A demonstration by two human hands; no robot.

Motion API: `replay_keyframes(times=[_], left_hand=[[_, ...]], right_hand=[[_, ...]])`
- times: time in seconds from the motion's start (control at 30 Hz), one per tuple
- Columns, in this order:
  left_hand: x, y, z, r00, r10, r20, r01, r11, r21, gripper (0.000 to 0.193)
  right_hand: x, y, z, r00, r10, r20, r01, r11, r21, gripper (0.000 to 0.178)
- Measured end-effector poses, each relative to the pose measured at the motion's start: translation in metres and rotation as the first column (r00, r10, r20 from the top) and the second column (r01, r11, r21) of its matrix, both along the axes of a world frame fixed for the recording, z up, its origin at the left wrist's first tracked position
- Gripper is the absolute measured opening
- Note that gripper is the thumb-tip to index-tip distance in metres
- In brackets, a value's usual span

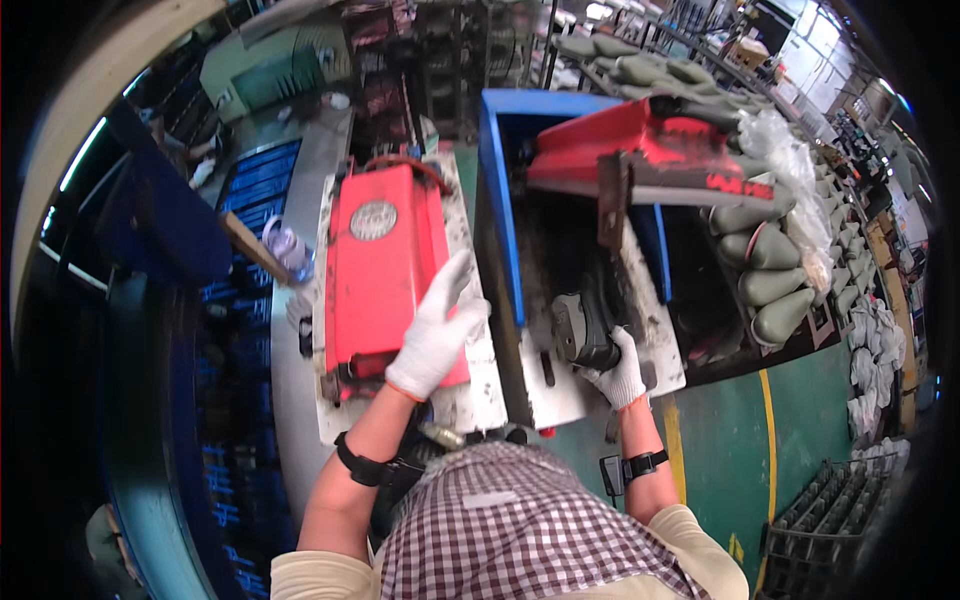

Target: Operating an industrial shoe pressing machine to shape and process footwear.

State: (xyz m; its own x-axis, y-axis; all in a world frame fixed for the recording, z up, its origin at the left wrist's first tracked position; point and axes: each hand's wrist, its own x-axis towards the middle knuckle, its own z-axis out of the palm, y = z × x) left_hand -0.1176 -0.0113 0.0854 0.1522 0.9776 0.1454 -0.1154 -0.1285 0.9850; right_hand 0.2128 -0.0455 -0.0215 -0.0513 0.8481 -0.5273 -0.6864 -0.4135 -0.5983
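Note:
My left hand (435,335), in a white knitted glove with an orange cuff, is over the right edge of a red machine cover (385,270). Its fingers are stretched out and nothing shows in them. My right hand (620,372), gloved the same way, is closed around the near end of a black shoe (600,345). A grey block, which looks like the top of a last, faces left in the shoe. The shoe is over a white, stained machine plate (555,390), below a raised red machine arm (640,145). My right fingertips are partly hidden.
A blue guard (502,200) frames the right machine. Grey-green shoe lasts (785,315) and clear plastic (790,160) lie on a rack at right. On the left run a metal bench with blue slats (255,200) and a purple-lidded bottle (285,248). A dark crate (830,520) stands at lower right.

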Motion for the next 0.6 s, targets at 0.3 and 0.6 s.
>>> replay_keyframes(times=[0.3,0.6], left_hand=[[-0.058,-0.097,-0.038,0.976,0.041,0.212,0.006,0.977,-0.215,0.093],[-0.184,-0.203,-0.077,0.337,0.621,0.708,-0.085,0.769,-0.634,0.057]], right_hand=[[-0.17,-0.029,0.02,0.851,0.51,-0.124,-0.467,0.844,0.265,0.076],[-0.307,-0.021,0.054,0.128,0.266,0.955,-0.992,0.055,0.118,0.063]])
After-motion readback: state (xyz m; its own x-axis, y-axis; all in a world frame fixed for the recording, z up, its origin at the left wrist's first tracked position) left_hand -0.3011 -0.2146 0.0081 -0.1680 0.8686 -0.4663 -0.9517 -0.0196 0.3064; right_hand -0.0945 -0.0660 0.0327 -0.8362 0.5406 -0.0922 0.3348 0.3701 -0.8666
